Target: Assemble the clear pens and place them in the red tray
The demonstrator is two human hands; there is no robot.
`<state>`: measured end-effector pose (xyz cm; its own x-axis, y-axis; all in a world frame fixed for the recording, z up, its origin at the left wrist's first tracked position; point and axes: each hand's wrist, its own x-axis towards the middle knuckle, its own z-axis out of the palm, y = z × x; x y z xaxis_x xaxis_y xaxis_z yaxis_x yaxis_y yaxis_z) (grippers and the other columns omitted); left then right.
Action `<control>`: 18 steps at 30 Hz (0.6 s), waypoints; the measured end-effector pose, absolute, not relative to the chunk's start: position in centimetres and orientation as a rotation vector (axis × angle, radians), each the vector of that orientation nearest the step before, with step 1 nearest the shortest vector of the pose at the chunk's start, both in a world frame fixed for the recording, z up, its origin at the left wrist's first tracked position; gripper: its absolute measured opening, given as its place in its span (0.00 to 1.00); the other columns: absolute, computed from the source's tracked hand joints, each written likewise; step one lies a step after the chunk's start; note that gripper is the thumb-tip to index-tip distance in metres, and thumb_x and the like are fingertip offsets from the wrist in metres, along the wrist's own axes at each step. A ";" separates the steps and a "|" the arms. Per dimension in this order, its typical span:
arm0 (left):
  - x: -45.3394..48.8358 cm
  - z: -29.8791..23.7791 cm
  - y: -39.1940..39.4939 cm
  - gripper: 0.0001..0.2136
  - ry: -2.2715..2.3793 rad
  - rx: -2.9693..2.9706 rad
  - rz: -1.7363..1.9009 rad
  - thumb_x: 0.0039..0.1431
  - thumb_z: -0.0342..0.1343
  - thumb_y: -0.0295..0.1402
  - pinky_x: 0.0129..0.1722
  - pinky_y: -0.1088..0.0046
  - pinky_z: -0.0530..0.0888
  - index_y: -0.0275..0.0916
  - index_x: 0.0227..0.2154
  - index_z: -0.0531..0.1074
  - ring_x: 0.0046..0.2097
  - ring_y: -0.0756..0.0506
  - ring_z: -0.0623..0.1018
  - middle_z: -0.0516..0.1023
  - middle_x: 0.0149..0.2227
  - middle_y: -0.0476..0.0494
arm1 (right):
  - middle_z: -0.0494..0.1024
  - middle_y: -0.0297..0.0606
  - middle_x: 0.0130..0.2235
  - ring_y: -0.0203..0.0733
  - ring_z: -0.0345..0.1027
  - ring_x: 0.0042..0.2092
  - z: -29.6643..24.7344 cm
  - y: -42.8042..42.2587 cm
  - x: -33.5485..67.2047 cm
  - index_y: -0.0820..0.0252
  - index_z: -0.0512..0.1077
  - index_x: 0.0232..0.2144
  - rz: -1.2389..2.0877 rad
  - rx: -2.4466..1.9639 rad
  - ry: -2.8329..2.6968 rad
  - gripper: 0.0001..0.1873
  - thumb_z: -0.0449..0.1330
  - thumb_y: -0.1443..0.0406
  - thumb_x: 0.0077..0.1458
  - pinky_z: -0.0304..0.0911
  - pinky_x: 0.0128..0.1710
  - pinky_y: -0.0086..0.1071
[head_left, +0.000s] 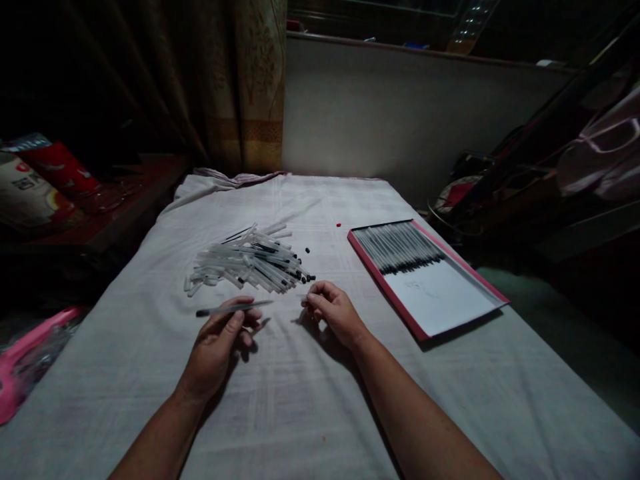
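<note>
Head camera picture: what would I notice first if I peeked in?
Most likely the heap of clear pens piled in the middle of the white cloth, bright against the dark room. Just in front of it, the left hand holds one pen in its grip, with the right hand curled close beside. To the right lies a red-edged tray with a neat row of pens at its far end.

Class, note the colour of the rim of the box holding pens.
Box rim: red, head view.
</note>
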<state>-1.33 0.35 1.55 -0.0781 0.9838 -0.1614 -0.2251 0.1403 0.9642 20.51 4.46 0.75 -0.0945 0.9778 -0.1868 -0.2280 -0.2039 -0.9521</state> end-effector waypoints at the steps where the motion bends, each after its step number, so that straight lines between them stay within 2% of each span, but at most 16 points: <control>1: -1.3 1.7 0.1 0.25 1.131 0.868 1.210 0.47 0.68 0.50 0.21 0.75 0.73 0.40 0.44 0.76 0.30 0.45 0.78 0.81 0.37 0.42 | 0.77 0.33 0.25 0.30 0.63 0.23 0.7 4.5 20.7 0.60 0.69 0.25 1.538 -1.119 -0.960 0.17 0.71 0.57 0.40 0.55 0.21 0.23; 4: -1.1 2.0 -0.4 0.29 0.982 0.828 1.055 0.46 0.67 0.54 0.23 0.70 0.77 0.43 0.47 0.76 0.40 0.37 0.81 0.80 0.48 0.34 | 0.78 0.34 0.29 0.30 0.65 0.25 0.6 4.6 21.4 0.60 0.75 0.31 1.635 -1.054 -0.892 0.18 0.73 0.56 0.39 0.56 0.22 0.23; 6: -1.1 2.0 -0.6 0.32 0.900 0.817 0.969 0.44 0.65 0.58 0.20 0.68 0.77 0.43 0.48 0.76 0.37 0.38 0.82 0.80 0.50 0.32 | 0.78 0.34 0.29 0.29 0.64 0.24 0.4 4.7 21.8 0.59 0.78 0.35 1.678 -1.014 -0.861 0.22 0.74 0.55 0.38 0.54 0.22 0.24; 8: -1.1 2.0 -0.5 0.30 0.876 0.795 0.902 0.46 0.65 0.58 0.17 0.69 0.76 0.42 0.47 0.76 0.30 0.41 0.81 0.81 0.47 0.32 | 0.75 0.31 0.26 0.28 0.60 0.23 0.2 4.8 22.1 0.59 0.79 0.36 1.698 -0.993 -0.867 0.23 0.74 0.55 0.37 0.52 0.22 0.24; 10: -1.0 2.0 -0.4 0.25 0.897 0.771 0.863 0.49 0.66 0.52 0.16 0.73 0.74 0.41 0.45 0.77 0.26 0.44 0.80 0.83 0.43 0.34 | 0.72 0.29 0.23 0.27 0.58 0.22 0.1 4.7 22.3 0.59 0.80 0.35 1.712 -0.983 -0.909 0.22 0.75 0.55 0.37 0.49 0.22 0.24; 13: -1.0 2.0 -0.2 0.21 0.922 0.754 0.871 0.48 0.69 0.45 0.17 0.78 0.73 0.40 0.43 0.78 0.26 0.47 0.80 0.84 0.39 0.36 | 0.69 0.28 0.22 0.27 0.57 0.23 0.0 4.7 22.4 0.60 0.80 0.35 1.740 -0.958 -1.001 0.21 0.73 0.54 0.40 0.49 0.23 0.24; 18: -1.1 2.1 -0.1 0.20 0.900 0.740 0.885 0.48 0.70 0.43 0.17 0.78 0.72 0.39 0.42 0.79 0.25 0.46 0.80 0.84 0.37 0.35 | 0.67 0.27 0.20 0.28 0.55 0.23 0.2 4.5 22.5 0.62 0.80 0.36 1.750 -0.937 -1.120 0.21 0.72 0.53 0.44 0.48 0.23 0.25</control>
<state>-1.14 -0.10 2.06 0.3360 0.8790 -0.3382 -0.3235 0.4450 0.8350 22.50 4.53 0.20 -0.3717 0.9165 -0.1480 -0.2491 -0.2520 -0.9351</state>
